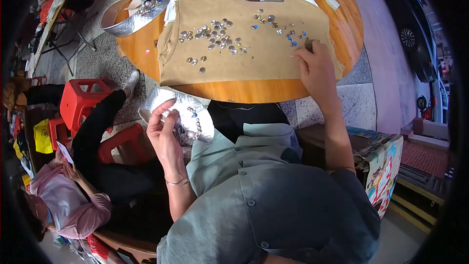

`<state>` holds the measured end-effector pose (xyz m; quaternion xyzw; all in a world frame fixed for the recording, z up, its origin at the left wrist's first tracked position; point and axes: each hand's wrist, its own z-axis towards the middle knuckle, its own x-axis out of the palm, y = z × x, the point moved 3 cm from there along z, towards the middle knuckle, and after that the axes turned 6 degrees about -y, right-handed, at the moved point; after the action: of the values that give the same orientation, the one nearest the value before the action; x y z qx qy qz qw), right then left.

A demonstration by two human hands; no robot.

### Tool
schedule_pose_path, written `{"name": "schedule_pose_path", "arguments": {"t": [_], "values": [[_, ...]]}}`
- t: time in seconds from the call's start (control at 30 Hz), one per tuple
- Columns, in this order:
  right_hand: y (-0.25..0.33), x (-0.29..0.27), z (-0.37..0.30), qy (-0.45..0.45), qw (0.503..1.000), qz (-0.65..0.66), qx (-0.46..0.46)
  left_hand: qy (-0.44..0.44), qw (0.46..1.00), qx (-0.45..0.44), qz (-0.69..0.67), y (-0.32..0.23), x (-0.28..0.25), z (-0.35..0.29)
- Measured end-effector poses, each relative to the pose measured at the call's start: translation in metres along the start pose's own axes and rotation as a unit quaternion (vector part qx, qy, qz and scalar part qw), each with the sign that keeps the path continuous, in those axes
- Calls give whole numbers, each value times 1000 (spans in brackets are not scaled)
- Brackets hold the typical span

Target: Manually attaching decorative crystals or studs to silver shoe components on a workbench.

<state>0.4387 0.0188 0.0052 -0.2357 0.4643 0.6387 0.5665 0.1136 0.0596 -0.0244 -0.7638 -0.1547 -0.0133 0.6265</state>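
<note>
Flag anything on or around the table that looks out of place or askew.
Nothing is spilled or damaged. One small pink bead lies alone on the wooden table, off the tan garment where the other gems are scattered.

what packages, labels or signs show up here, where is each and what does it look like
foil tray: held over the lap by the left hand, crinkled silver, a few gems inside
two foil trays: far left of the round table, silver, oval, heaped with gems
yellow bag: floor at left beside the red stools, bright yellow, dark print
printed board: right of the lap, flat, multicoloured picture
no screens in view
</note>
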Motion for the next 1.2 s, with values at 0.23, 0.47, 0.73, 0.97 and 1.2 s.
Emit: {"name": "schedule_pose_path", "arguments": {"t": [0.23, 0.47, 0.73, 0.97, 1.2], "values": [[41, 32, -2, -31, 983, 180, -7, 20, 1000, -8, 17, 2, 7, -3], [40, 38, -3, -56, 981, 183, -22, 20, 999, -13, 21, 3, 9, -1], [41, 42, -1, -52, 985, 164, -27, 18, 1000, -18, 14, 8, 9, 0], [40, 46, 1, -34, 985, 170, -8, 21, 999, -17, 18, 11, 7, 0], [34, 53, -3, -18, 980, 197, 18, 23, 999, -22, 12, 12, 5, 0]]}}
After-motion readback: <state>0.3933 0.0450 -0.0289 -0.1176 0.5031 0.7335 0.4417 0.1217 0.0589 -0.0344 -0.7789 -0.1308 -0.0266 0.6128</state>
